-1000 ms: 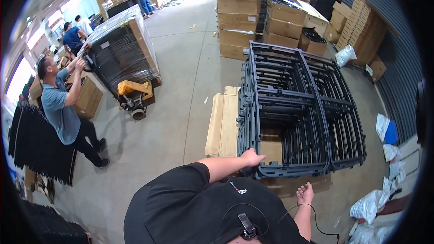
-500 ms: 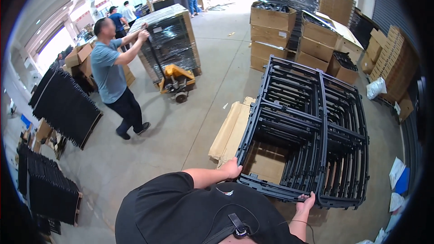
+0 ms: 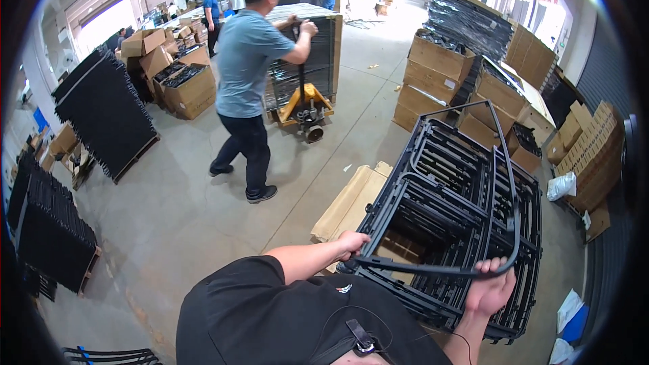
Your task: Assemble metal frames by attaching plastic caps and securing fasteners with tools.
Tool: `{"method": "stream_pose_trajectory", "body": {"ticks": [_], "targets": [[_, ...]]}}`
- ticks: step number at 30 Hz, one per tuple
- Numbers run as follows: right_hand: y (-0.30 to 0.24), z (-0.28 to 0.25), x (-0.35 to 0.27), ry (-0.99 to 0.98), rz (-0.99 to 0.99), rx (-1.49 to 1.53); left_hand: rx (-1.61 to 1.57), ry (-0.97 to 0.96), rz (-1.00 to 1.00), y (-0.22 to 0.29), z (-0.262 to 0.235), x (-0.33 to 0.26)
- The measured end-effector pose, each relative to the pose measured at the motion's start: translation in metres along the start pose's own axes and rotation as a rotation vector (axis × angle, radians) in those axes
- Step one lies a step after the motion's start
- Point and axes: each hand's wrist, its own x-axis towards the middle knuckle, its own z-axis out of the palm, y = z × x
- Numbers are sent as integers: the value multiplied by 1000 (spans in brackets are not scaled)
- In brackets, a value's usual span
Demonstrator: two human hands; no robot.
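A slim black rectangular frame (image 3: pixel 433 269) is raised and tilted above a stack of similar black plastic frames (image 3: pixel 446 211). My left hand (image 3: pixel 353 243) is closed around its near left corner. Fingers of my right hand (image 3: pixel 492 285) curl over its near right corner, with the palm beneath. The raised frame's far end rises over the stack's far side. Through the stack's openings, brown cardboard shows at the bottom.
Flattened cardboard (image 3: pixel 351 206) lies left of the stack. A person in a blue-grey shirt (image 3: pixel 247 61) grips the handle of a yellow pallet jack (image 3: pixel 307 105) beside a wrapped load. Black panel stacks (image 3: pixel 105 111) stand left; cardboard boxes (image 3: pixel 433 71) stand beyond the frames.
One frame has come up off the stack in my hands, and my right hand has risen with it. My view has turned left. The person with the pallet jack has stepped along.
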Motion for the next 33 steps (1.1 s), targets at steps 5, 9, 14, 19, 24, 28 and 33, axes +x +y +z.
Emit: {"method": "stream_pose_trajectory", "body": {"ticks": [5,9,14,19,24,28,33], "targets": [[67,166,8,-279,56,-70,-325,-203,-45,-29,-99,19],[125,263,-32,-468,144,-122,-303,-251,-44,-61,-196,-19],[200,345,-94,-544,366,43,-332,-243,-108,-84,-348,-96],[274,399,-125,-526,614,158,-497,-74,-147,-139,-456,-184],[341,437,-157,-548,934,154,-588,27,-257,-241,-541,-268],[389,472,-187,-589,1232,103,-736,167,-183,-261,-527,-391],[463,516,-216,-639,1566,177,-926,434,-145,-348,-491,-420]]}}
